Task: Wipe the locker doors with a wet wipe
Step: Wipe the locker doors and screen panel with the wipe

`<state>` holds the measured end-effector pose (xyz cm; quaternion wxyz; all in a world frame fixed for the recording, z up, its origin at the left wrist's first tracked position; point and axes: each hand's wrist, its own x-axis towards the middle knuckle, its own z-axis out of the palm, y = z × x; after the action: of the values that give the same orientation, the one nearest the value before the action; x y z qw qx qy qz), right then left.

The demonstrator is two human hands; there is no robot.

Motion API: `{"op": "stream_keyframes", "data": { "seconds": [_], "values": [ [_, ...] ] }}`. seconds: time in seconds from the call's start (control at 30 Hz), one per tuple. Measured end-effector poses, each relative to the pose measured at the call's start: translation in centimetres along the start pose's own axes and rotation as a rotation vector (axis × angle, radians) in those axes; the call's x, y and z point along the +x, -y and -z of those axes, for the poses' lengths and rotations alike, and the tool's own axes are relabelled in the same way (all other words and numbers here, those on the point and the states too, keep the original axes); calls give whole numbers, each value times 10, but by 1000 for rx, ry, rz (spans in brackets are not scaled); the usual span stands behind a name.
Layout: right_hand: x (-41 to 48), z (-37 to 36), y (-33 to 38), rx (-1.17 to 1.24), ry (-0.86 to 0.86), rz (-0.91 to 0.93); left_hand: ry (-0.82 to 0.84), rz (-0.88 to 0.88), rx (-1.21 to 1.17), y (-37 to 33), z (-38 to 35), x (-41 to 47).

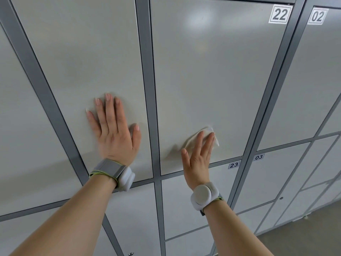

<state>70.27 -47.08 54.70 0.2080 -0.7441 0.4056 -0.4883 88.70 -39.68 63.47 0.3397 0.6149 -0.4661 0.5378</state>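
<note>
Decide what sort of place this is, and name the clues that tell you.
Probably a locker room or changing area: rows of grey locker doors, number labels such as 22, and a keyhole on a lower door.

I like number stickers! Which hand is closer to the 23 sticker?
Right. The right hand, pressing the wet wipe, is just up-left of the 23 sticker; the left hand lies flat on the next door over.

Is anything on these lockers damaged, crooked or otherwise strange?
Nothing stands out. Door 22 and the next door look shut and undamaged, and the labels sit straight. The right hand presses the wipe on door 22; the left hand lies flat on the next door.
</note>
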Motion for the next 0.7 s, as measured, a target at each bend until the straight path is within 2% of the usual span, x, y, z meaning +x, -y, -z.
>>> {"op": "stream_keyframes", "data": {
  "seconds": [0.2,0.37,0.47,0.7],
  "values": [
    [-5,0,4,21,15,-116,12,-9,8,0,-1,0],
    [8,2,27,-15,-8,63,-1,-19,16,0,-1,-1],
    [6,-1,18,-66,-23,81,12,-19,10,0,0,-1],
    [-16,-11,7,-31,35,-160,18,-28,9,0,0,-1]
  ]
}}
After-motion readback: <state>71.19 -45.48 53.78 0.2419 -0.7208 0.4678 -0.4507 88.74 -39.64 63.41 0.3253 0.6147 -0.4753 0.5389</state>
